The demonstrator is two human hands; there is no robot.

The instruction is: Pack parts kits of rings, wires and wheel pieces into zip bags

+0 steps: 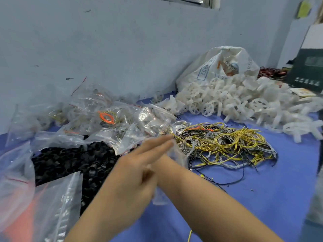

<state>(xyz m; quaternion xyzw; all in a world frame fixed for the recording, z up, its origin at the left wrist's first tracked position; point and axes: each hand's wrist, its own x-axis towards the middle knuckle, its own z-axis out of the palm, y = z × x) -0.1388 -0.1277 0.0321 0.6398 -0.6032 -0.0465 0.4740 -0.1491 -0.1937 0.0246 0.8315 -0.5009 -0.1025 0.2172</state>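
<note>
Several clear zip bags point(57, 203) lie slack at eight o'clock of the frame, overlapping the edge of a heap of black rings point(70, 163) at nine o'clock. Beyond the rings, at ten o'clock, packed kit bags point(108, 117) are piled against the wall, and orange and yellow wire shows through one of them.

At the centre the two forearms cross. The left hand point(136, 172) is on top, blurred, with its fingers straight and close together, pointing to one o'clock. It grips nothing that I can see. The right hand is hidden behind it, so I cannot tell its grip. A filmy clear bag point(176, 152) shows just past the left fingertips, and it may be held from below.

The tangle of yellow, grey and black wires point(227, 144) lies at three o'clock on the blue table cover point(262, 189), just beside the fingertips. White wheel pieces point(232, 100) spill from a white sack point(222, 63) at one o'clock. A dark green box point(307, 70) stands at two o'clock.

The step looks like filling one kit, with the bag between the rings and the wires. The next move probably calls for keeping the bag mouth open while one coil is teased free. The wires are interlaced, so a careless pull would likely drag neighbouring coils along.
</note>
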